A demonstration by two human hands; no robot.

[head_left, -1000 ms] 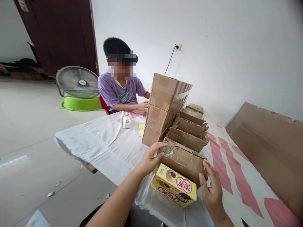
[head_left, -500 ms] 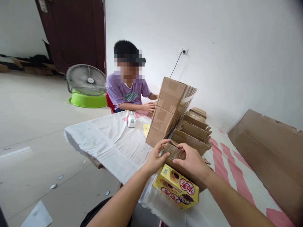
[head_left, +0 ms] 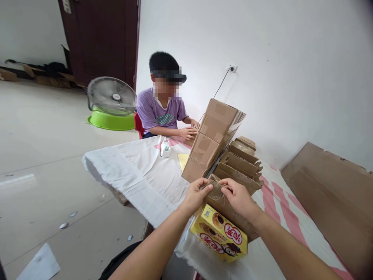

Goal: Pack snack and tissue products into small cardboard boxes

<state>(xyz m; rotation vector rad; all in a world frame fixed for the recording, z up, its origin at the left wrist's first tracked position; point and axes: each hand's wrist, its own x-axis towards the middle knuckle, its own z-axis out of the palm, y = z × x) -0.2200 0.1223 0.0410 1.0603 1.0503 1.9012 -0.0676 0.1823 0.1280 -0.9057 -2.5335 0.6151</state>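
Note:
My left hand (head_left: 196, 195) pinches the near left edge of a brown cardboard piece (head_left: 216, 193) between thumb and fingers. Opposite it, my right hand (head_left: 239, 197) grips the upper edge of the same cardboard, its thumb close to my left thumb. The cardboard looks creased, with shiny tape on its surface; its lower part runs behind a yellow snack box (head_left: 218, 233). That box lies on the table right below my hands, printed with red lettering and round pastries. Behind my fingers stands a row of folded cardboard pieces (head_left: 240, 163).
A tall stack of taped cardboard boxes (head_left: 204, 147) leans beyond my hands. Across the cloth-covered table (head_left: 131, 167) sits a person in a purple shirt (head_left: 163, 112). A small white device (head_left: 165, 149) lies there. A large cardboard sheet (head_left: 329, 198) leans right; a fan (head_left: 112, 95) stands left.
My fingers have shifted along the cardboard edge, and both thumbs press closer together on it. The view has tilted slightly, so the scene sits a little farther right. The person's hands moved slightly.

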